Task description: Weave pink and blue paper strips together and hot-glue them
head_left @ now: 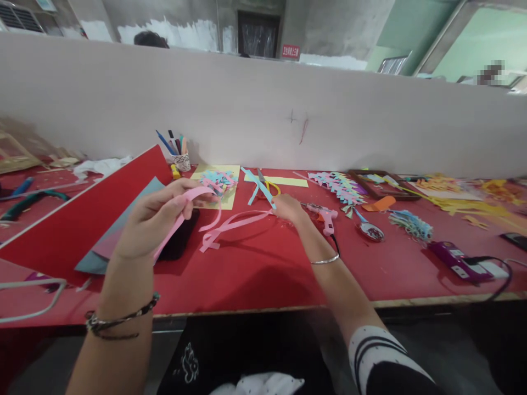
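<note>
My left hand [150,219] is raised on the left, its thumb and fingers pinching a pink paper strip [197,192] that curls over the fingertips and hangs below. My right hand [287,208] reaches to the middle of the table, fingers closed at the lower end of a blue paper strip [260,187]. Loose pink strips [236,220] lie just left of these fingertips, some ends close to them. Yellow-handled scissors [273,186] lie behind the right hand, partly under the blue strip. A pile of small folded pink and blue paper pieces [218,180] sits on yellow paper [203,170].
A pink glue gun [327,216] and a spoon [370,229] lie right of my right hand. Farther right are a fringed paper piece [411,224] and a purple device [457,260]. A red board [135,178] leans at left, near a pen cup [181,161]. A white partition [247,109] stands behind.
</note>
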The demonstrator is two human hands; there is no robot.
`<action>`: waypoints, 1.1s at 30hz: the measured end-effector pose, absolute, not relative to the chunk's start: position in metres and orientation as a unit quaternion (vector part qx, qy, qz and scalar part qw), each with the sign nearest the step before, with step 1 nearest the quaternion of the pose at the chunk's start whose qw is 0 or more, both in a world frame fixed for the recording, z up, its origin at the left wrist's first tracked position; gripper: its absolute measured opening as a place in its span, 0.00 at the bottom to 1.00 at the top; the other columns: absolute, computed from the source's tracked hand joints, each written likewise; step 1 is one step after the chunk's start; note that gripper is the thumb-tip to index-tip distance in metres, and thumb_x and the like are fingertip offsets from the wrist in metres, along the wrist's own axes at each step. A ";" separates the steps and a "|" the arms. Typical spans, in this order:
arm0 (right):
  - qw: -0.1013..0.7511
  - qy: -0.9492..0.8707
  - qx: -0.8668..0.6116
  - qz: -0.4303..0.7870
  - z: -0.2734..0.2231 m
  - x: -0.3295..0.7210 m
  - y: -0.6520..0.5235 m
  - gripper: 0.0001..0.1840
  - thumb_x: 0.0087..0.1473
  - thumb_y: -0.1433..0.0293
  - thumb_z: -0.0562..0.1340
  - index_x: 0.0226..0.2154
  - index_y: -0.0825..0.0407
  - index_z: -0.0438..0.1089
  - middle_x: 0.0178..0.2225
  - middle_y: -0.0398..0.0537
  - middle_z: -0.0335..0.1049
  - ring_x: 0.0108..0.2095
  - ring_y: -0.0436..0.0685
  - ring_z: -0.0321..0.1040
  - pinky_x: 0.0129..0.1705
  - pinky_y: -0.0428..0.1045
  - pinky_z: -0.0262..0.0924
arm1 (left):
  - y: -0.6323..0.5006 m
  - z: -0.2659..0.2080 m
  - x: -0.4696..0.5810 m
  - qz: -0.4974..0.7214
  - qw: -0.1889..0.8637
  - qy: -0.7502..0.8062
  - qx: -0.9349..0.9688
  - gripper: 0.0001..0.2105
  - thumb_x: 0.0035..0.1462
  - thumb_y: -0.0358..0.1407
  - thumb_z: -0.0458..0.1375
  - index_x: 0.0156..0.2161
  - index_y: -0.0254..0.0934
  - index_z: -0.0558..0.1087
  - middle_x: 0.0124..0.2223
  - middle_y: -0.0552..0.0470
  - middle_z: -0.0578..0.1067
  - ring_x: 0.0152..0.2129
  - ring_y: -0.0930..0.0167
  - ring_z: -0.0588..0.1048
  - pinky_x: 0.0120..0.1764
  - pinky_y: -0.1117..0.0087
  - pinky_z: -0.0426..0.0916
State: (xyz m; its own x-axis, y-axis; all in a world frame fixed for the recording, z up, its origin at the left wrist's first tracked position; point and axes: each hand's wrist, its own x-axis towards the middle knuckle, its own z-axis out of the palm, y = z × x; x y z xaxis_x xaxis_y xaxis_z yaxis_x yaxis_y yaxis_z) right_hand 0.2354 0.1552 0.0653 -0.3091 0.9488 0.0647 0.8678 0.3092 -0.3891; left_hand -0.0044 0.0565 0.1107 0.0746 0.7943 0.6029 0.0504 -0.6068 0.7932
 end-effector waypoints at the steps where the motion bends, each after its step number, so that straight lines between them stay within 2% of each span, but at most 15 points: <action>1: 0.146 -0.796 -0.573 0.133 0.066 0.233 0.152 0.14 0.35 0.79 0.63 0.30 0.54 0.70 0.34 0.57 0.69 0.39 0.62 0.63 0.37 0.53 0.56 | 0.059 0.108 -0.004 0.610 0.329 0.305 0.654 0.20 0.44 0.49 0.58 0.14 0.36 0.64 0.31 0.47 0.72 0.30 0.66 0.72 0.36 0.60 0.67; 3: 0.154 -0.815 -0.541 0.141 0.072 0.225 0.140 0.31 0.29 0.77 0.67 0.42 0.51 0.66 0.47 0.58 0.63 0.50 0.65 0.56 0.45 0.56 0.54 | 0.065 0.102 -0.005 0.595 0.350 0.293 0.661 0.22 0.41 0.52 0.58 0.12 0.36 0.64 0.27 0.48 0.72 0.27 0.67 0.72 0.34 0.58 0.67; 4: 0.160 -0.850 -0.468 0.179 0.077 0.220 0.133 0.36 0.29 0.73 0.68 0.46 0.50 0.63 0.51 0.57 0.59 0.53 0.64 0.52 0.48 0.56 0.53 | 0.068 0.100 -0.005 0.580 0.356 0.287 0.674 0.22 0.40 0.53 0.59 0.12 0.37 0.65 0.24 0.49 0.71 0.25 0.68 0.71 0.33 0.58 0.67; 5: 0.166 -0.878 -0.385 0.231 0.083 0.215 0.125 0.36 0.33 0.68 0.68 0.48 0.49 0.61 0.53 0.54 0.57 0.54 0.61 0.51 0.49 0.54 0.52 | 0.070 0.098 -0.006 0.564 0.362 0.279 0.687 0.22 0.40 0.53 0.59 0.12 0.37 0.65 0.21 0.50 0.70 0.24 0.69 0.70 0.31 0.59 0.67; 7: 0.193 -0.889 -0.273 0.313 0.091 0.206 0.113 0.27 0.39 0.64 0.65 0.45 0.48 0.62 0.54 0.49 0.57 0.54 0.56 0.52 0.50 0.52 0.53 | 0.074 0.093 -0.006 0.545 0.377 0.255 0.704 0.21 0.40 0.52 0.59 0.12 0.37 0.66 0.18 0.51 0.68 0.22 0.70 0.69 0.28 0.63 0.66; 10: 0.219 -0.854 -0.215 0.421 0.094 0.202 0.108 0.06 0.48 0.66 0.58 0.30 0.51 0.66 0.41 0.47 0.68 0.42 0.50 0.63 0.44 0.48 0.57 | 0.077 0.086 -0.008 0.552 0.392 0.226 0.701 0.19 0.44 0.48 0.59 0.12 0.37 0.66 0.16 0.53 0.65 0.17 0.73 0.65 0.25 0.67 0.64; 12: 0.231 -0.812 -0.217 0.490 0.090 0.208 0.112 0.08 0.50 0.68 0.55 0.23 0.52 0.62 0.28 0.43 0.68 0.30 0.46 0.65 0.36 0.46 0.59 | 0.078 0.082 -0.012 0.560 0.391 0.221 0.696 0.19 0.46 0.46 0.58 0.12 0.37 0.64 0.14 0.54 0.63 0.15 0.75 0.62 0.24 0.69 0.63; 15: 0.227 -0.773 -0.259 0.533 0.083 0.224 0.126 0.09 0.50 0.67 0.55 0.21 0.53 0.60 0.18 0.36 0.60 0.19 0.43 0.57 0.25 0.42 0.55 | 0.078 0.077 -0.021 0.517 0.382 0.276 0.714 0.20 0.48 0.47 0.55 0.13 0.36 0.62 0.15 0.54 0.64 0.15 0.76 0.62 0.23 0.71 0.61; 18: 0.155 -0.788 -0.341 0.488 0.080 0.237 0.141 0.07 0.49 0.68 0.56 0.24 0.54 0.62 0.16 0.35 0.56 0.18 0.43 0.54 0.23 0.41 0.52 | 0.078 0.070 -0.030 0.340 0.356 0.427 0.758 0.19 0.48 0.48 0.51 0.16 0.36 0.63 0.18 0.55 0.66 0.18 0.75 0.64 0.25 0.73 0.61; 22: 0.023 -0.808 -0.522 0.273 0.080 0.240 0.162 0.04 0.48 0.71 0.57 0.26 0.54 0.67 0.24 0.41 0.68 0.25 0.46 0.64 0.28 0.42 0.55 | 0.083 0.049 -0.034 0.129 0.262 0.574 0.765 0.17 0.50 0.46 0.46 0.23 0.37 0.68 0.24 0.52 0.71 0.23 0.70 0.69 0.29 0.71 0.63; 24: 0.023 -0.785 -0.593 0.179 0.079 0.237 0.174 0.06 0.49 0.72 0.56 0.30 0.52 0.69 0.33 0.46 0.71 0.35 0.51 0.67 0.34 0.43 0.57 | 0.083 0.037 -0.028 0.116 0.145 0.631 0.753 0.13 0.50 0.42 0.49 0.33 0.36 0.71 0.34 0.47 0.74 0.32 0.65 0.72 0.35 0.68 0.65; 26: 0.047 -0.749 -0.648 0.129 0.075 0.233 0.186 0.11 0.51 0.70 0.55 0.38 0.52 0.67 0.42 0.52 0.69 0.43 0.57 0.65 0.38 0.47 0.57 | 0.078 0.027 -0.015 0.129 0.020 0.643 0.754 0.15 0.51 0.39 0.50 0.41 0.33 0.69 0.41 0.41 0.73 0.38 0.61 0.71 0.40 0.62 0.64; 27: 0.052 -0.728 -0.675 0.110 0.072 0.230 0.192 0.14 0.52 0.69 0.54 0.42 0.53 0.65 0.44 0.55 0.68 0.45 0.59 0.64 0.40 0.49 0.57 | 0.073 0.023 -0.006 0.135 -0.001 0.628 0.766 0.15 0.52 0.37 0.50 0.43 0.33 0.68 0.42 0.41 0.72 0.38 0.61 0.71 0.41 0.61 0.64; 31: 0.047 -0.655 -0.751 0.075 0.056 0.218 0.212 0.24 0.50 0.65 0.58 0.49 0.59 0.59 0.46 0.64 0.65 0.46 0.64 0.63 0.41 0.54 0.58 | 0.042 0.009 0.034 0.141 0.076 0.465 0.871 0.17 0.52 0.28 0.51 0.48 0.40 0.67 0.48 0.48 0.70 0.45 0.69 0.68 0.46 0.67 0.64; 33: 0.040 -0.644 -0.761 0.073 0.048 0.214 0.217 0.21 0.49 0.67 0.59 0.46 0.59 0.62 0.45 0.62 0.67 0.46 0.63 0.65 0.43 0.54 0.57 | 0.027 0.000 0.047 0.125 0.092 0.411 0.898 0.16 0.52 0.30 0.53 0.47 0.43 0.68 0.48 0.51 0.71 0.45 0.69 0.68 0.48 0.65 0.63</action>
